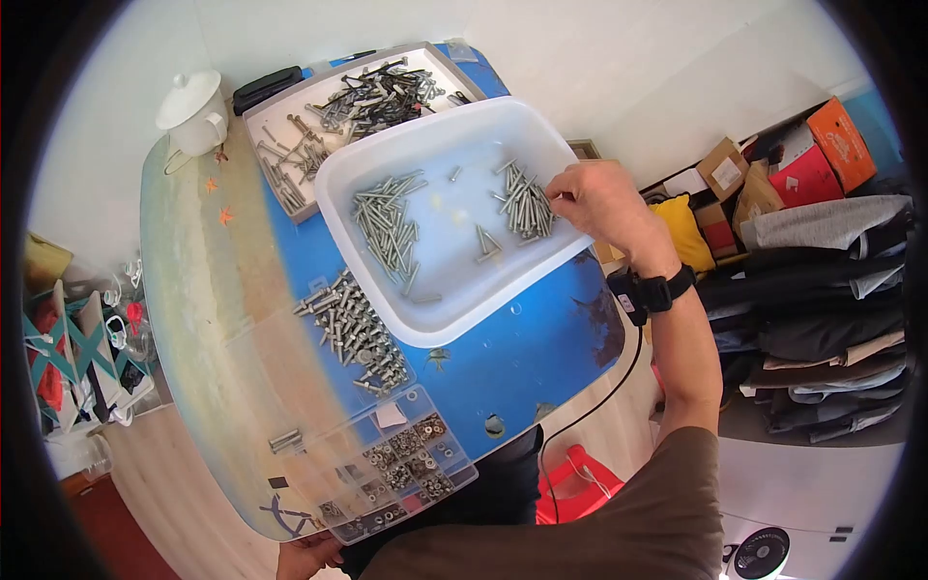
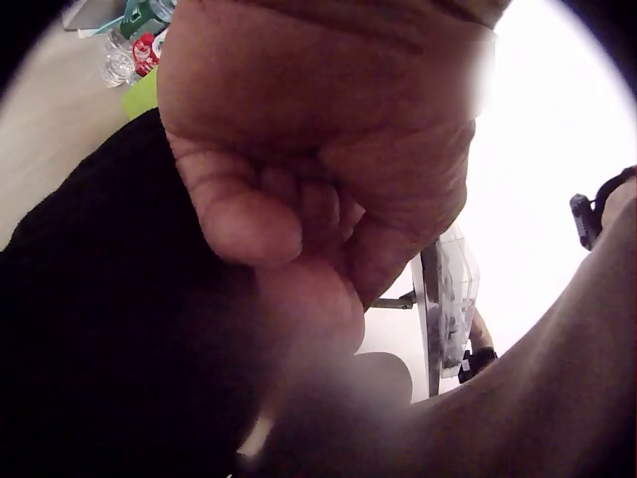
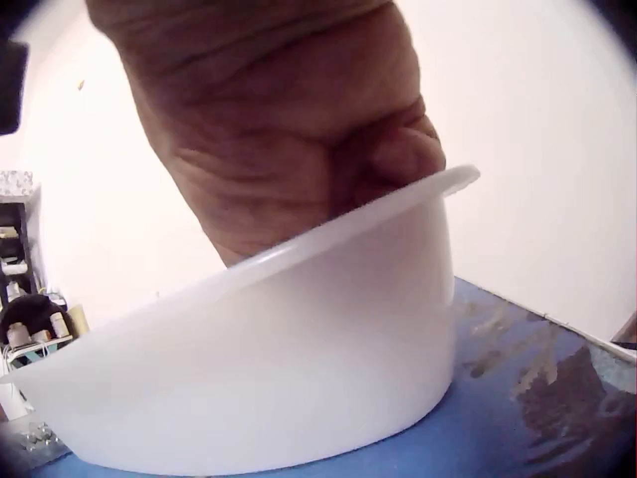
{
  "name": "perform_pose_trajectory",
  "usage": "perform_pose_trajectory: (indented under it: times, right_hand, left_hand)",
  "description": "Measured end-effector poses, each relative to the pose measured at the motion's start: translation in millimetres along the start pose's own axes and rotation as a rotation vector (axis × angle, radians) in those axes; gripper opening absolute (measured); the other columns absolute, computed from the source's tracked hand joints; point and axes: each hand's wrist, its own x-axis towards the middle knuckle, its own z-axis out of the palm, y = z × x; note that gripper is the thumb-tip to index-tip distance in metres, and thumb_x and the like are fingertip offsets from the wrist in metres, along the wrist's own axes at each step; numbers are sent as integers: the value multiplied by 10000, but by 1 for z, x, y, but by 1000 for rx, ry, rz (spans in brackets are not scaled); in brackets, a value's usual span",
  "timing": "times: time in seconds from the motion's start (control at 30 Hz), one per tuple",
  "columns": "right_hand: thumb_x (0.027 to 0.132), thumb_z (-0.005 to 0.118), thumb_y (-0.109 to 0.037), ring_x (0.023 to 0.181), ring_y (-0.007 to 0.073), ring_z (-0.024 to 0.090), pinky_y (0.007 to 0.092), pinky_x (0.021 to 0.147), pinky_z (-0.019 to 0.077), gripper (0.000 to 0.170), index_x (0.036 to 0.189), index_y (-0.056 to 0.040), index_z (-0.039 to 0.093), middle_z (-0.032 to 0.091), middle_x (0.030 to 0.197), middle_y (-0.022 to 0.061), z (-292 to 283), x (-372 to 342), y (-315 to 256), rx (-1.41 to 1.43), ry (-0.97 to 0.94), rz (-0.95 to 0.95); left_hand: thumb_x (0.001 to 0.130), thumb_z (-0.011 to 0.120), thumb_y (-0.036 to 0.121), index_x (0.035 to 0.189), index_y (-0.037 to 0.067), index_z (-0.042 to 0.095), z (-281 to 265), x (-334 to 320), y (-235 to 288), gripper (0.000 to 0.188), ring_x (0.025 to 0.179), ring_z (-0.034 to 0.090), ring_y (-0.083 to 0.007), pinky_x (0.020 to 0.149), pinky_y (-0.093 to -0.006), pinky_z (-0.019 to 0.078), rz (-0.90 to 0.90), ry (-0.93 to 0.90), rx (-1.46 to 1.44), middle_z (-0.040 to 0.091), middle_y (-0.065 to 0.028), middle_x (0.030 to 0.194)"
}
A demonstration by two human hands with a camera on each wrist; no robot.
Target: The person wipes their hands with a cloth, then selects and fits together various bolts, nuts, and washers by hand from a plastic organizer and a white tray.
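My right hand (image 1: 604, 203) reaches over the right rim of a white plastic tub (image 1: 333, 217), fingers bent down beside a pile of long silver screws (image 1: 527, 205). In the right wrist view, the tub wall (image 3: 289, 358) hides its fingertips, so I cannot tell whether they pinch a screw. A second screw pile (image 1: 385, 227) lies on the tub's left side, with a few loose screws (image 1: 486, 242) between the piles. Down by the near table edge is my left hand (image 1: 309, 558). Its fingers (image 2: 249, 224) hang loosely curled with nothing held, against dark clothing.
Behind the tub stands a shallow box (image 1: 275, 145) of mixed fasteners. Bolts (image 1: 353, 329) are heaped on the blue table (image 1: 493, 358), near a clear compartment organizer (image 1: 391, 469) of nuts and washers. A lidded white cup (image 1: 193, 111) stands at the far left corner.
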Motion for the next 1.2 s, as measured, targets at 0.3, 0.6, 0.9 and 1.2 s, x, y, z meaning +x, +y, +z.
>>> perform_pose_trajectory:
  times: [0.3, 0.6, 0.9, 1.2]
  right_hand:
    - [766, 698, -101, 795, 367, 686, 465, 732, 534, 84, 827, -54, 731, 698, 783, 172, 5, 10, -17, -173, -116, 0]
    - [748, 680, -67, 770, 369, 678, 451, 708, 526, 45, 788, -47, 680, 690, 761, 157, 6, 11, -20, -85, -68, 45]
    - [807, 671, -7, 681, 184, 632, 317, 655, 510, 113, 917, -19, 694, 661, 746, 84, -8, 10, -18, 540, 107, 200]
    - [847, 692, -13, 673, 151, 602, 295, 636, 490, 147, 992, -19, 677, 656, 770, 63, -20, 26, -89, 632, -166, -67]
  left_hand:
    - [823, 773, 38, 1034, -32, 698, 0, 1, -2, 235, 526, 672, -155, 425, -233, 477, -59, 30, 49, 726, -112, 732]
    - [820, 759, 36, 1052, -32, 691, 5, 0, 9, 251, 519, 667, -152, 419, -232, 470, -52, 6, 46, 712, -99, 703]
    - [785, 751, 14, 1068, -25, 668, 4, 3, 14, 298, 528, 665, -153, 426, -235, 467, -92, -15, 78, 693, -86, 679]
    - [787, 736, 2, 1089, -37, 665, -3, 9, -1, 312, 532, 663, -152, 443, -237, 480, -112, -26, 108, 700, -93, 700]
